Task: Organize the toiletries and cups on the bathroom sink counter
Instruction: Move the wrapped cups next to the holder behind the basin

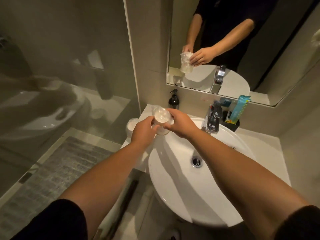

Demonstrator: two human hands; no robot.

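Note:
A clear cup wrapped in thin plastic film (160, 116) is held above the left rim of the white basin (181, 179). My left hand (142, 131) grips its lower side. My right hand (180, 123) holds the wrap at its upper right. A black pump bottle (173, 100) stands on the counter behind the cup. A teal and yellow toiletry packet (239, 108) stands upright in a black holder (232, 122) at the back right. A second white cup (131, 126) sits at the counter's left edge, partly hidden by my left hand.
A chrome tap (212, 121) rises behind the basin, with the drain (196, 161) in the middle. The mirror (242, 49) above reflects my hands and the cup. A glass shower wall (69, 75) bounds the left. A grey mat (57, 170) lies on the floor.

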